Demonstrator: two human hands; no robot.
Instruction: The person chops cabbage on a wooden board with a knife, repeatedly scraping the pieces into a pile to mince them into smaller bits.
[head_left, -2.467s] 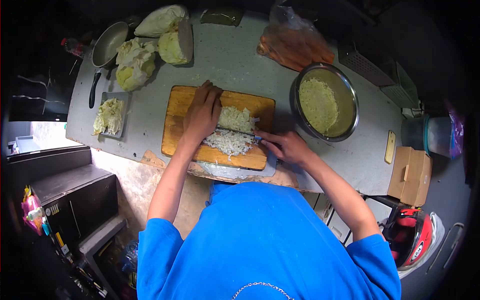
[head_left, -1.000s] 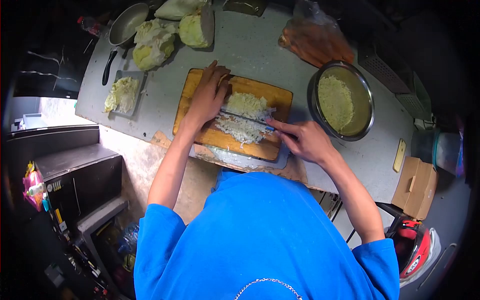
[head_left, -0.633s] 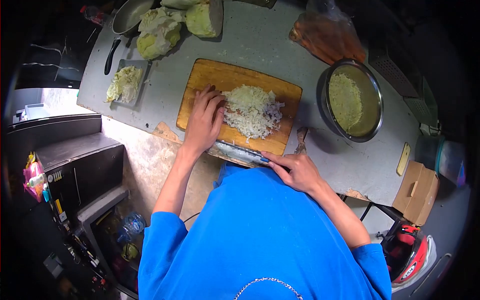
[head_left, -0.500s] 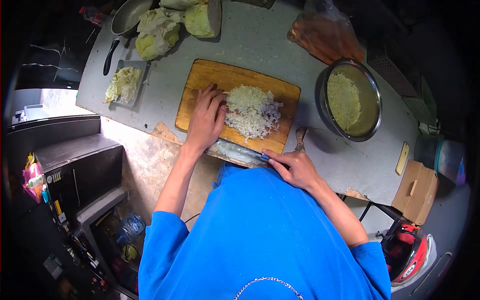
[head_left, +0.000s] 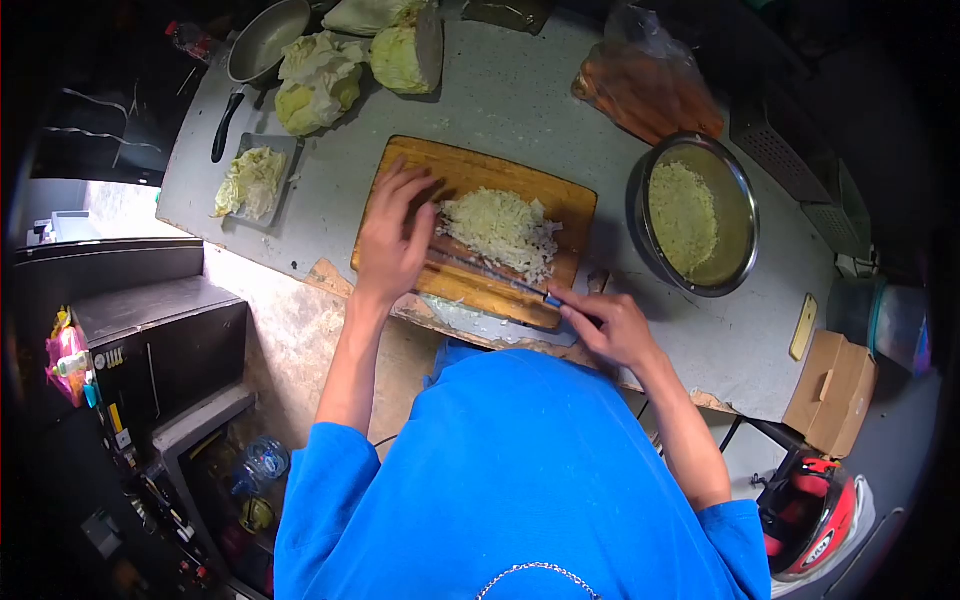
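A heap of finely chopped cabbage [head_left: 500, 225] lies on the wooden cutting board [head_left: 555, 318] in front of me. My right hand [head_left: 612, 325] grips a knife [head_left: 490, 270] by its handle. The blade lies across the board along the near side of the heap, pointing left. My left hand [head_left: 396, 240] is over the board's left part, fingers apart and holding nothing. Beyond the board's right side stands a metal bowl [head_left: 740, 255] with more chopped cabbage [head_left: 683, 215] inside.
Cabbage heads [head_left: 318, 95] and a pan [head_left: 262, 45] sit at the back left. Nearer is a small tray [head_left: 283, 175] of cabbage leaves [head_left: 252, 183]. A bag of carrots [head_left: 650, 90] lies at the back right; a cardboard box [head_left: 835, 390] is at the right edge.
The knife has moved from the board's near edge onto the board, against the chopped cabbage. The heap's near side has shifted away from me. My left hand's fingers have spread.
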